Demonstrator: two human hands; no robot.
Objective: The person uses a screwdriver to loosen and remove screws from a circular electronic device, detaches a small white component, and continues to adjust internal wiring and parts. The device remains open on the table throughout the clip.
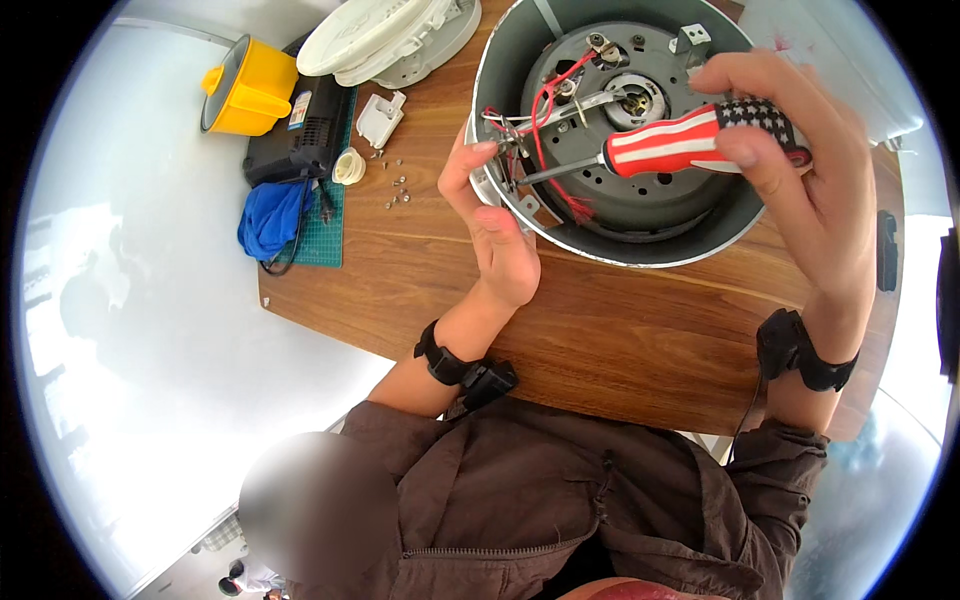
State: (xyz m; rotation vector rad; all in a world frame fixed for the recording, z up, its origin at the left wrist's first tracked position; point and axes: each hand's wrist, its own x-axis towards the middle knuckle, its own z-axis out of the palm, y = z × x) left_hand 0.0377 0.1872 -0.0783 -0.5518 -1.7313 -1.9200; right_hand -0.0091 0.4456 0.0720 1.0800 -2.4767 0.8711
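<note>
A round metal appliance housing point(680, 215) lies open on the table, with a grey heating-plate base, red wires point(541, 125) and small metal brackets inside. My right hand point(815, 165) grips a screwdriver point(660, 143) with a red, white and dark star-patterned handle. Its shaft points left, and the tip reaches the brackets and wires at the housing's left inner wall. My left hand point(500, 225) holds the housing's left rim from outside, thumb and fingers bent around the edge. Whether the tip sits in a screw is too small to tell.
Left of the housing lie several loose screws point(402, 190), a white roll point(348, 167) and a white plastic part point(380, 120). Beyond are a green cutting mat point(325, 235), a blue cloth point(272, 222), a black device point(290, 150), a yellow container point(262, 92) and a white lid point(380, 40).
</note>
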